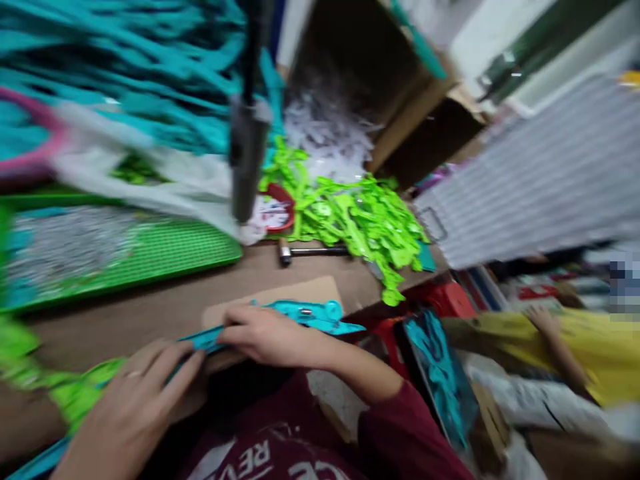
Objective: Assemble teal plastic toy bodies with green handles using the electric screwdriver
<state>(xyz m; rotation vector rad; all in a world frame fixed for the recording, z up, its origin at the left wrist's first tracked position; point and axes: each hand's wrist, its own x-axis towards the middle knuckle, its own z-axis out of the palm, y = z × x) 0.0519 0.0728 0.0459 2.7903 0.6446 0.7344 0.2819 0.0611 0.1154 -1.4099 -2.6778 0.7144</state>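
Observation:
A long blue plastic piece [313,313] with a small metal part on it lies across a tan board [320,291] at the table's near edge. My right hand [265,333] grips this piece near its middle, fingers bent over it. Lower left, my left hand [137,393] has its fingers closed around the piece's other end, blurred by motion. Beside my left hand are bright green plastic pieces [75,397]. A hammer [310,252] rests on the table beyond the board.
A green tray [190,250] of small grey parts stands at left, below a heap of blue strips [125,67]. Green pieces [370,220] are piled near a red container [287,208] and a cardboard box [400,127]. At right, a person in yellow [590,353].

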